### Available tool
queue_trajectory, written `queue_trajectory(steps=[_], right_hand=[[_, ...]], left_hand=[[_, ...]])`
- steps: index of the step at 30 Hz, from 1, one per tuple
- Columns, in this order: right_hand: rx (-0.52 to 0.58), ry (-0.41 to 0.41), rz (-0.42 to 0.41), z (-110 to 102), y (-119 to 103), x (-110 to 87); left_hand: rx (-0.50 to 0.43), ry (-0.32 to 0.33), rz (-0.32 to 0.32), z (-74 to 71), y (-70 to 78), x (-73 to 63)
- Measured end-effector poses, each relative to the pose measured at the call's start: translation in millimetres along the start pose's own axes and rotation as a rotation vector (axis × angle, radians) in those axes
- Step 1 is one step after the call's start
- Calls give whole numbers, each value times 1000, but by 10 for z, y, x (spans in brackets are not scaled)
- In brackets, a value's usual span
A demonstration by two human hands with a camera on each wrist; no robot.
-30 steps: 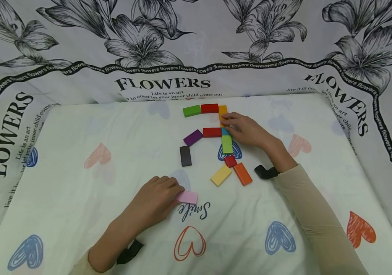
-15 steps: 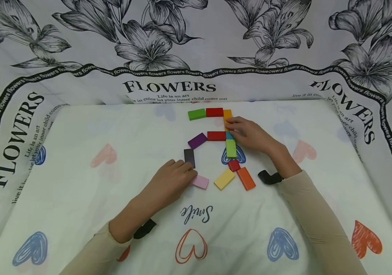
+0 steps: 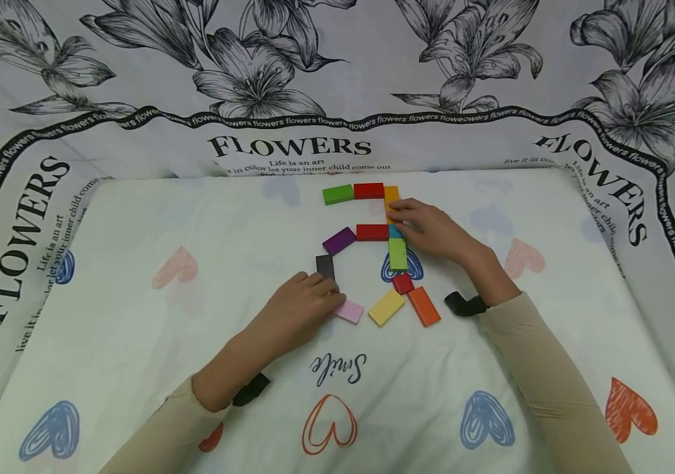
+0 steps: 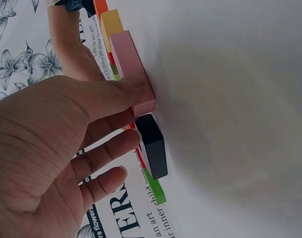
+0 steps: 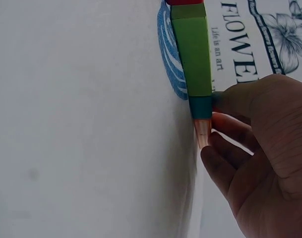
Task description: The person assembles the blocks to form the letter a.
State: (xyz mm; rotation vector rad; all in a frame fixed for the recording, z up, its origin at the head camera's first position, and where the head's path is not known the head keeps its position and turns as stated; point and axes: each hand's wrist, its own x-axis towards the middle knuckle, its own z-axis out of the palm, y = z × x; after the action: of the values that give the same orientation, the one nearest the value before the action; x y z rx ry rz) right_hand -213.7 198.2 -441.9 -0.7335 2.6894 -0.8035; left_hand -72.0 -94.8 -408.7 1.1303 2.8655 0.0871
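My left hand (image 3: pixel 299 306) pinches a pink block (image 3: pixel 349 311) between thumb and fingers on the white cloth. In the left wrist view the thumb presses the pink block, whose end sits right at a dark grey block (image 4: pixel 153 144). The other fingers of that hand curve loosely beside the grey one. My right hand (image 3: pixel 435 230) rests at the right side of the block figure. Its thumb touches a small blue block (image 5: pixel 200 106), and its fingertips lie against an amber block (image 3: pixel 391 192). Below the blue block stands a light green block (image 5: pixel 194 54).
Two red blocks, one (image 3: pixel 372 232) in the middle row, a purple block (image 3: pixel 339 241) and a green block (image 3: pixel 338 195) form the figure's upper left. Lower down lie a small red block (image 3: pixel 403 284), a yellow block (image 3: pixel 386 308) and an orange block (image 3: pixel 424 307).
My left hand has moved the pink block up and right, from near the printed word to the lower end of the dark grey block. My right hand stays at the amber and blue blocks.
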Motion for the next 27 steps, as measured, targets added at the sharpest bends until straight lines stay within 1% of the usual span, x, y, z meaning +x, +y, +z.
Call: queue_trajectory(steps=[4, 8, 12, 27], right_hand=[[3, 1, 0, -5, 3, -4], [18, 3, 4, -3, -6, 1], [21, 4, 4, 2, -14, 8], [12, 11, 6, -9, -30, -22]], left_hand=[[-1, 17, 13, 22, -11, 14], [4, 50, 31, 43, -25, 17], [-3, 68, 36, 63, -38, 16], [-53, 59, 21, 68, -46, 48]])
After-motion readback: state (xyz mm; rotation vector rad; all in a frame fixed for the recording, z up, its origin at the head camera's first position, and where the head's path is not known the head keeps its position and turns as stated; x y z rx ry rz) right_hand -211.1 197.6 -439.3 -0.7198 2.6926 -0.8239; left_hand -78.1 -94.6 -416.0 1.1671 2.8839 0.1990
